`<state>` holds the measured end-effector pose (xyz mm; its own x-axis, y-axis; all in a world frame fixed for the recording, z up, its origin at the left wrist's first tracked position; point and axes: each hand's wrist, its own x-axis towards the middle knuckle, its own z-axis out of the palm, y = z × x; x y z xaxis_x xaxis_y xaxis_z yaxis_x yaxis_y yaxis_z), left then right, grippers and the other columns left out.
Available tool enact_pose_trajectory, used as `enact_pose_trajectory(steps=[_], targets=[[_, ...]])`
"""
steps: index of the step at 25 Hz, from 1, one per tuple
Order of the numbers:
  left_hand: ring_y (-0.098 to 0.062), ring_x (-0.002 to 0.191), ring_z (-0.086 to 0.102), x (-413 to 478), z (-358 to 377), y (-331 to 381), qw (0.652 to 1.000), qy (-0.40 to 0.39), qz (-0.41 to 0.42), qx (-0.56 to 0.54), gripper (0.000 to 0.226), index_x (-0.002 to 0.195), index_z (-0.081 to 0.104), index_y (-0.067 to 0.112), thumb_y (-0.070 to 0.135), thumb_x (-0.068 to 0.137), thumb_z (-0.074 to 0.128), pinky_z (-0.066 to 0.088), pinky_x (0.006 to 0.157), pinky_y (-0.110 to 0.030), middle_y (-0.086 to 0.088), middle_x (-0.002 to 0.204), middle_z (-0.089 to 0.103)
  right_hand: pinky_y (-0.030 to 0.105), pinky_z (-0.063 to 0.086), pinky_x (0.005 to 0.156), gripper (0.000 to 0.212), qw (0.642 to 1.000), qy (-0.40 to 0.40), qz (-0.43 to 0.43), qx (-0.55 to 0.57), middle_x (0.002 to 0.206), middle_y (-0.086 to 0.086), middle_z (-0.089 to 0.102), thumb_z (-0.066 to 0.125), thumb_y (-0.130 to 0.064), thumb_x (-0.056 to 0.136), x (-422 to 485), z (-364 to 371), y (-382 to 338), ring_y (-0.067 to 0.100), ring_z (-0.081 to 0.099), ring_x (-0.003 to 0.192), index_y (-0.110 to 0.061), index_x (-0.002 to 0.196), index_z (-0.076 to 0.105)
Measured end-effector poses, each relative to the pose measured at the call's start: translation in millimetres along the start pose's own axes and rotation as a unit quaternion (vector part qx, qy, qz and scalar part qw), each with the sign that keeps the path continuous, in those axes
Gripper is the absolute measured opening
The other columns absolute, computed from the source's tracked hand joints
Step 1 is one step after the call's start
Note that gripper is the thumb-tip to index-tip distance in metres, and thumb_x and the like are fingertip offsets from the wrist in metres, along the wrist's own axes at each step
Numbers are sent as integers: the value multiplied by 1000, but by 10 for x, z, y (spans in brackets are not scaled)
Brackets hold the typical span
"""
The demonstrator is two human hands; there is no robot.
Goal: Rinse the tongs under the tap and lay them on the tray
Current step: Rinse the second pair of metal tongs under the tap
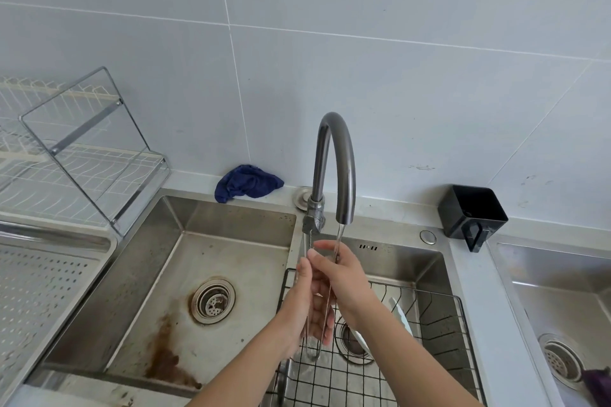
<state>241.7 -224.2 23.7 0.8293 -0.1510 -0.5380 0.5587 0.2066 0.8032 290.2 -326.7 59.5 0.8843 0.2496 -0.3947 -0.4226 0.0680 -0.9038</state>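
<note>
Our left hand (309, 311) grips the thin steel wire tongs (312, 356) over the black wire rack (436, 324); beyond, our right hand (344, 274) seems to pinch their tips under the curved grey tap (334, 149). We should rotate them, rinsing both arms.

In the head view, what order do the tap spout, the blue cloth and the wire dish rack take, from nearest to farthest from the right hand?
From the right hand on the tongs:
1. Tap spout, just above it.
2. Blue cloth, on the ledge, back left.
3. Wire dish rack, far left.
</note>
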Motion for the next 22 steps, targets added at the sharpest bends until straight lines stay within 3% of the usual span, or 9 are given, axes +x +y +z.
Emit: enact_pose_trajectory(steps=[4, 8, 10, 12, 13, 15, 16, 19, 22], targets=[[-35, 63, 66, 36, -52, -10, 999, 10, 20, -26, 92, 105, 73, 12, 91, 79, 32, 57, 60, -39, -23, 78, 69, 30, 53, 50, 28, 999, 25, -8, 19, 79, 16, 75, 73, -12, 94, 30, 1, -72, 22, 69, 59, -7, 118, 58], [-28, 75, 69, -39, -119, -201, 982, 142, 91, 90, 70, 90, 73, 15, 74, 89, 36, 56, 71, -33, -5, 80, 74, 37, 61, 64, 27, 999, 30, -20, -14, 77, 13, 76, 72, -13, 95, 61, 23, -87, 22, 70, 62, -10, 115, 55], [-21, 96, 65, -91, -229, -354, 912, 205, 164, 315, 48, 93, 70, 23, 59, 98, 41, 49, 80, -23, 10, 97, 67, 39, 60, 64, 29, 1000, 20, -13, -4, 76, 15, 74, 72, -12, 94, 57, -2, -103, 25, 67, 61, -10, 116, 52], [-18, 134, 47, -103, -328, -515, 792, 208, 229, 527, 35, 125, 63, 26, 43, 99, 47, 39, 106, -24, 12, 134, 54, 39, 59, 61, 30, 1000, 19, -12, -16, 76, 17, 75, 72, -12, 94, 53, -26, -111, 26, 66, 59, -11, 116, 52], [-23, 150, 27, -89, -353, -589, 756, 185, 225, 587, 49, 144, 49, 25, 43, 99, 45, 22, 122, -31, 9, 154, 38, 39, 58, 61, 29, 999, 24, -14, -26, 77, 17, 75, 72, -12, 93, 48, -36, -106, 26, 66, 59, -13, 115, 53], [-28, 157, -10, -104, -369, -692, 712, 149, 181, 662, 73, 161, 16, 21, 48, 98, 40, -18, 121, -34, 1, 168, 2, 40, 56, 62, 27, 998, 36, -19, -43, 76, 14, 76, 72, -11, 94, 35, -62, -72, 26, 66, 60, -16, 112, 54], [-31, 156, -11, -125, -381, -727, 694, 145, 182, 681, 79, 161, 15, 17, 49, 95, 45, -22, 117, -33, -6, 168, -4, 41, 56, 63, 26, 998, 41, -22, -52, 75, 13, 76, 72, -10, 94, 28, -85, -46, 26, 65, 60, -17, 112, 54], [-38, 147, 34, -195, -425, -798, 658, 124, 170, 723, 88, 145, 52, 5, 47, 71, 75, 0, 116, -39, -19, 159, 33, 43, 58, 66, 33, 995, 64, -13, -78, 80, 12, 75, 73, -10, 93, -3, -196, 81, 26, 64, 62, -16, 118, 52], [-37, 146, 37, -178, -466, -865, 639, 139, 189, 733, 86, 144, 52, 3, 40, 71, 77, 6, 116, -42, -20, 158, 38, 45, 61, 67, 48, 990, 92, 19, -109, 90, 12, 69, 80, -18, 87, -76, -377, 270, 23, 69, 64, -16, 124, 50]])
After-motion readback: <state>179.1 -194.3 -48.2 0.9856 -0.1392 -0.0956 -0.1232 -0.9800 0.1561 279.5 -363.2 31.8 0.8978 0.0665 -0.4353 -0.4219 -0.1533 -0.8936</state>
